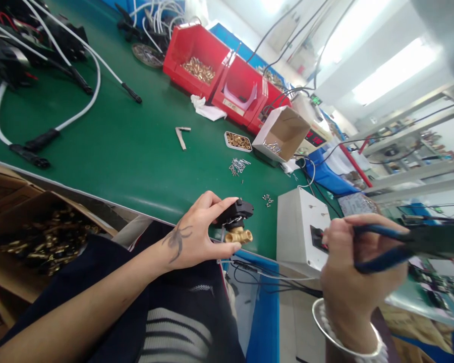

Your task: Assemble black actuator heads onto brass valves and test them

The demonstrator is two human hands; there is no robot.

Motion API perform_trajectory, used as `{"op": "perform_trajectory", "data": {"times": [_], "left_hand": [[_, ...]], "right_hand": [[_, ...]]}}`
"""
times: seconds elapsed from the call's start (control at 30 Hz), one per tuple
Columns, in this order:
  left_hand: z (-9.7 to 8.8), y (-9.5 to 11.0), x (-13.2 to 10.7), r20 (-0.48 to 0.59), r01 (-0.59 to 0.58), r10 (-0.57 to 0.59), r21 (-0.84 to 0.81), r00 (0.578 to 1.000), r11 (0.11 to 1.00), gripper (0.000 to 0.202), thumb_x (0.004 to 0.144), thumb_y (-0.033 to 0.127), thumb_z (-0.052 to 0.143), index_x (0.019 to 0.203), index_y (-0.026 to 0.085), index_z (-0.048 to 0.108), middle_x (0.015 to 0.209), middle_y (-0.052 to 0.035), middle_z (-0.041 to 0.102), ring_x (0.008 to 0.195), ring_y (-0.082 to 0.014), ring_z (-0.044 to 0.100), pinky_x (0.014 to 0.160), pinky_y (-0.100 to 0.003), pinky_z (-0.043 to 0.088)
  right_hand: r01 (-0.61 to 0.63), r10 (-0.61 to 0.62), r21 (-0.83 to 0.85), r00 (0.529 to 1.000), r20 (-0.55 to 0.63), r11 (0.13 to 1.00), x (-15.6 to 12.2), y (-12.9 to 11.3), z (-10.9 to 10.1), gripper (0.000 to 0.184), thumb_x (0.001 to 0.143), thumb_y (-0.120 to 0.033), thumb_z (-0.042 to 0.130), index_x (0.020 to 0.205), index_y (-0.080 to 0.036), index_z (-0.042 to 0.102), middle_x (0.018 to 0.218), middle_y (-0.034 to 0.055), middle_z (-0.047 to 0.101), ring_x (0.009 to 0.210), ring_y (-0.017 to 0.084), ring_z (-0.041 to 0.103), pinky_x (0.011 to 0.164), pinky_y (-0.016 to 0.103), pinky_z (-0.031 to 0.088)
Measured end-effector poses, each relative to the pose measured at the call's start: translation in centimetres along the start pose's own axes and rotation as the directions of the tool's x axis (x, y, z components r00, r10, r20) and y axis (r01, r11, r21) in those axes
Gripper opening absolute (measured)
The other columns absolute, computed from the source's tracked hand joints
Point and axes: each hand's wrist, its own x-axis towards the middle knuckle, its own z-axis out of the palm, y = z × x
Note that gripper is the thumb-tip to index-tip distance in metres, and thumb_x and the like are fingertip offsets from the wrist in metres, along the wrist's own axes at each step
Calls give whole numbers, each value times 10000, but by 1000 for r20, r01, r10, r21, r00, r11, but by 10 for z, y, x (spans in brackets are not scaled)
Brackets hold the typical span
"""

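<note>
Near the table's front edge, my left hand (202, 229) is closed around a small motorised valve. The valve has a black housing (234, 212) on top and a brass body (239, 236) below, and a cable hangs beside it. My right hand (359, 257) holds pliers with blue handles (380, 252), their dark, blurred head pointing right. Its fingertips are at the black switch (318, 238) on the face of a grey control box (297, 229); whether they press it I cannot tell.
Small screws (267, 200), a pile of metal pins (238, 166), a tray of brass parts (238, 141) and an L-shaped metal piece (181, 137) lie on the green table (144, 156). Red bins (196, 58) and an open carton (282, 132) stand behind. Cabled units occupy the left.
</note>
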Motion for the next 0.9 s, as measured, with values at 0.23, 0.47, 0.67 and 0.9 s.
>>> {"op": "perform_trajectory", "data": {"times": [0.23,0.47,0.67,0.9], "left_hand": [[-1,3,2,19,43,-43,23,999,999,721,756,351,739,1429,232,509,1086,-49,512,998,-221,574,913,-418,571],[1,7,2,12,42,-43,65,999,997,730,747,342,746,1423,200,511,1086,-61,514,1015,-243,575,944,-453,555],[6,15,0,-37,24,-20,114,999,993,691,755,330,738,1400,185,537,1065,-60,517,987,-237,573,932,-428,548],[10,14,-1,-39,26,-21,139,999,990,703,762,338,739,1411,175,524,1075,-70,516,990,-249,566,914,-446,554]], "right_hand": [[128,-86,-105,939,333,986,2,-1,-1,136,910,-184,524,987,-225,629,803,23,633,639,167,572,570,276,404],[295,-200,-91,813,546,951,1,2,-1,208,862,-107,492,970,-211,636,737,18,618,607,170,566,549,276,389],[117,-97,-102,979,181,988,0,-1,-7,128,895,-169,563,1000,-239,590,798,-3,619,618,144,554,597,259,424],[238,-171,-135,907,385,962,0,3,-7,189,921,-142,508,1016,-216,653,825,32,629,701,177,580,646,294,429]]}}
